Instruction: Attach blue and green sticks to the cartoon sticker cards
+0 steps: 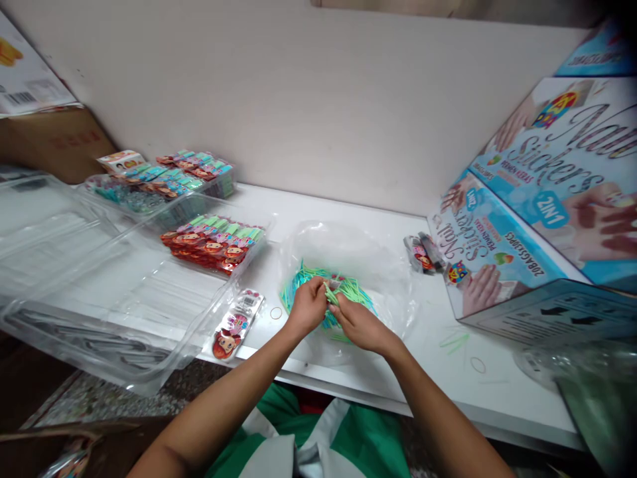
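Note:
Both my hands meet over a clear plastic bag (393,285) that lies spread on the table, with a heap of thin green and blue sticks (355,291) in it. My left hand (307,309) is closed, its fingertips pinching at a few green sticks. From the right, my right hand (361,324) also pinches these green sticks (330,295), fingertips almost touching the left. Just beyond the fingers shows a small shiny, reddish piece, partly hidden; I cannot tell whether it is held. A printed flat packet (237,325) lies left of the bag, beside a rubber band (275,313).
Clear plastic trays (164,358) cover the left side, with stacked filled packets (213,242) in one. Blue Nail Stickers boxes (497,245) stand at right. Near them lie dark packets (423,252), loose green sticks (454,342) and another rubber band (478,364). A wall (308,99) rises behind.

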The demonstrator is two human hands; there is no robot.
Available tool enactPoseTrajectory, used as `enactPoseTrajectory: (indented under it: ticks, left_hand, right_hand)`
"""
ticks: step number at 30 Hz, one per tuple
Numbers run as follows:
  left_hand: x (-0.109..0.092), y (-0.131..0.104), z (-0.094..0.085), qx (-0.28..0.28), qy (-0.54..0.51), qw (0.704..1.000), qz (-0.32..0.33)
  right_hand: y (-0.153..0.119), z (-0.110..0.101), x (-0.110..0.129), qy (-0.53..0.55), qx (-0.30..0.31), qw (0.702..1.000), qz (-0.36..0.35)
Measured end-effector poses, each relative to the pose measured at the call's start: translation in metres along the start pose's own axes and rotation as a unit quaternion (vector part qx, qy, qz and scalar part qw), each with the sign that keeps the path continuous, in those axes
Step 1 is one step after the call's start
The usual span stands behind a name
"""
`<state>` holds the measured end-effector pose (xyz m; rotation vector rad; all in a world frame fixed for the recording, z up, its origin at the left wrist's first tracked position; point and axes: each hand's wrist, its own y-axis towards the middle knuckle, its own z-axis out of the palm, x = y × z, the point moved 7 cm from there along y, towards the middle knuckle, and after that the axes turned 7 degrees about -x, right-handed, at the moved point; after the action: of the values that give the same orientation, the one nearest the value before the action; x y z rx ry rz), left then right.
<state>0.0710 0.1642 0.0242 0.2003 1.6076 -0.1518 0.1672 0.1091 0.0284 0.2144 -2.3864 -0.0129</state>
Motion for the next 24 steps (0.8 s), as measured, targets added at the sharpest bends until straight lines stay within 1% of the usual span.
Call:
enactPoseTrajectory:
  ticks: [4,6,8,10,11,13,15,16,18,20,24]
  left_hand:
    - [-0.005,0.001,-0.014,-0.034,-0.008,0.999,0.020]
    - [-0.006,0.002,-0.017,-0.035,-0.016,0.999,0.018]
    - [-0.006,0.002,-0.014,0.001,-0.016,1.000,0.011]
    - [-0.005,0.000,-0.007,0.040,-0.020,0.999,0.008]
    - [-0.004,-0.001,-0.006,0.044,-0.029,0.999,0.007]
    - [-0.002,-0.002,-0.008,0.023,-0.060,0.998,-0.005]
    - [0.003,-0.004,-0.012,0.001,-0.103,0.994,-0.041]
    - [0.005,-0.005,-0.014,-0.001,-0.124,0.990,-0.063]
    - [0.009,-0.009,-0.014,0.008,-0.156,0.983,-0.100]
    - [0.012,-0.014,-0.014,0.020,-0.173,0.978,-0.118]
    - [0.011,-0.020,-0.009,0.048,-0.189,0.975,-0.108]
  right_hand:
    - [-0.002,-0.009,0.007,-0.071,0.021,0.997,-0.018]
    - [-0.003,-0.013,0.014,-0.128,0.024,0.991,-0.039]
    - [-0.004,-0.015,0.022,-0.180,0.025,0.981,-0.063]
    - [-0.004,-0.016,0.028,-0.207,0.020,0.975,-0.076]
    - [-0.004,-0.016,0.029,-0.210,0.019,0.974,-0.076]
    - [-0.004,-0.017,0.027,-0.192,0.022,0.979,-0.058]
    - [-0.003,-0.021,0.021,-0.142,0.021,0.989,-0.020]
    - [-0.003,-0.024,0.017,-0.113,0.013,0.994,0.000]
    - [-0.002,-0.032,0.011,-0.063,-0.023,0.997,0.033]
    - [0.001,-0.038,0.007,-0.034,-0.060,0.996,0.048]
    - [0.006,-0.039,0.005,0.022,-0.098,0.994,0.049]
